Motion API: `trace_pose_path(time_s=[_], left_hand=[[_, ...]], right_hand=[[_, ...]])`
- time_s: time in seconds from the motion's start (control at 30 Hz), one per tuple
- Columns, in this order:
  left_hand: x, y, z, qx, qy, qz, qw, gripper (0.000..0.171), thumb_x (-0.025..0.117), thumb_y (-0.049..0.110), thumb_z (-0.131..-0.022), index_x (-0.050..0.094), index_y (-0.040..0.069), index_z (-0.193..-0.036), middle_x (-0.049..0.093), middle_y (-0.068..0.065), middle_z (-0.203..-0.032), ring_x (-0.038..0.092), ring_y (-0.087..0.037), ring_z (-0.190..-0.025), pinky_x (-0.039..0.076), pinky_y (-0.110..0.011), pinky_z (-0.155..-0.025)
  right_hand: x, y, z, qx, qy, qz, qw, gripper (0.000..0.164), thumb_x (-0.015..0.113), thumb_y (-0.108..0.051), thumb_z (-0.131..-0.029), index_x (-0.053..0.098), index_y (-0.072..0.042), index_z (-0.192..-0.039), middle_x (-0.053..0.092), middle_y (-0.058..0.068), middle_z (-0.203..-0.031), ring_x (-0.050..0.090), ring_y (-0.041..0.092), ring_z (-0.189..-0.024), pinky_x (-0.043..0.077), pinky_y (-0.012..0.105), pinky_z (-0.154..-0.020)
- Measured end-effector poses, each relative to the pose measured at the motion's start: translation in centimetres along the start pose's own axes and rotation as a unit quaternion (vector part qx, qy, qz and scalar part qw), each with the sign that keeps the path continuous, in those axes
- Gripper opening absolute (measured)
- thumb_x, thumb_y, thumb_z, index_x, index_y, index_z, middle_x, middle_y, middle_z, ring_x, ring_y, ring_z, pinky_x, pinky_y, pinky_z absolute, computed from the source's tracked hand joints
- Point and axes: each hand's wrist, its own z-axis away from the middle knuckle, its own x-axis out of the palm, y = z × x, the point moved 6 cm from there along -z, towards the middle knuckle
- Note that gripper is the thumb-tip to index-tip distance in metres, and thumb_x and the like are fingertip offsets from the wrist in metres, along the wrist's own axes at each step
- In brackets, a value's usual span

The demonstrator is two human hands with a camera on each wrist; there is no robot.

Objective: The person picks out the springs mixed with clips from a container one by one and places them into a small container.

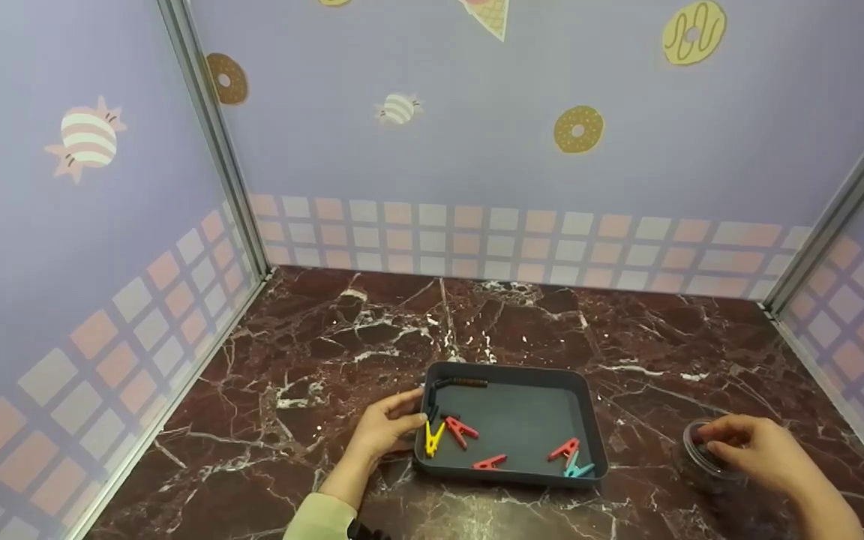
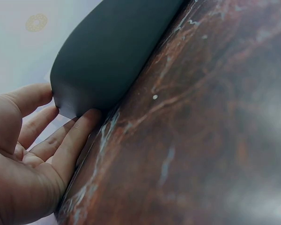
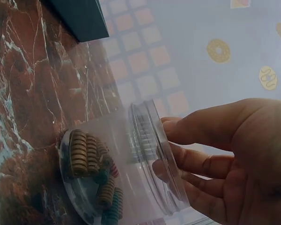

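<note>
My left hand (image 1: 379, 433) is at the left side of a dark grey tray (image 1: 507, 481), its fingertips touching the outer wall and rim. Inside the tray lie a yellow clip (image 1: 433, 439), several red clips (image 1: 462, 430) and a light blue clip (image 1: 579, 470). A brown ridged piece (image 1: 471, 382) rests along the tray's back wall. My right hand (image 1: 766, 454) is at the mouth of a clear jar (image 3: 126, 183), fingertips at and just inside the rim, with nothing visible between them. Brown and teal ridged, coil-like pieces (image 3: 86, 152) sit at the jar's bottom.
A dark red marbled tabletop (image 1: 312, 337) lies under the tray and jar. Patterned lilac panels (image 1: 477, 165) enclose it at the back and both sides, with grey metal posts (image 1: 214, 142) at the corners.
</note>
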Motion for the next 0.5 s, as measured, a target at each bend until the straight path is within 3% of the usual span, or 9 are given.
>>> trace_pose_path(time_s=[0.2, 0.37, 0.5], left_hand=[[-0.2, 0.2, 0.0, 0.015, 0.005, -0.029, 0.9995, 0.056, 0.074, 0.015, -0.095, 0.057, 0.004, -0.147, 0.048, -0.033, -0.152, 0.064, -0.043, -0.123, 0.062, -0.048, -0.091], [-0.2, 0.4, 0.1, 0.023, 0.005, -0.045, 0.9987, 0.056, 0.074, 0.016, -0.095, 0.056, 0.005, -0.147, 0.051, -0.031, -0.15, 0.066, -0.043, -0.122, 0.062, -0.047, -0.091], [-0.1, 0.2, 0.1, 0.014, -0.002, -0.021, 0.9997, 0.057, 0.073, 0.013, -0.096, 0.054, 0.003, -0.149, 0.049, -0.032, -0.152, 0.069, -0.042, -0.117, 0.064, -0.048, -0.086]], right_hand=[[-0.2, -0.7, 0.3, -0.017, 0.028, -0.008, 0.999, 0.025, 0.07, -0.028, -0.099, 0.076, -0.011, -0.116, 0.077, 0.005, -0.106, 0.062, -0.005, -0.083, 0.053, 0.023, -0.068], [-0.4, -1.4, 0.4, -0.027, 0.052, -0.035, 0.998, 0.026, 0.071, -0.029, -0.099, 0.076, -0.01, -0.116, 0.077, 0.002, -0.101, 0.065, -0.001, -0.079, 0.053, 0.024, -0.063], [-0.5, -1.7, 0.3, -0.03, 0.058, -0.059, 0.996, 0.029, 0.07, -0.028, -0.099, 0.074, -0.007, -0.118, 0.077, 0.003, -0.099, 0.069, 0.006, -0.08, 0.054, 0.024, -0.063]])
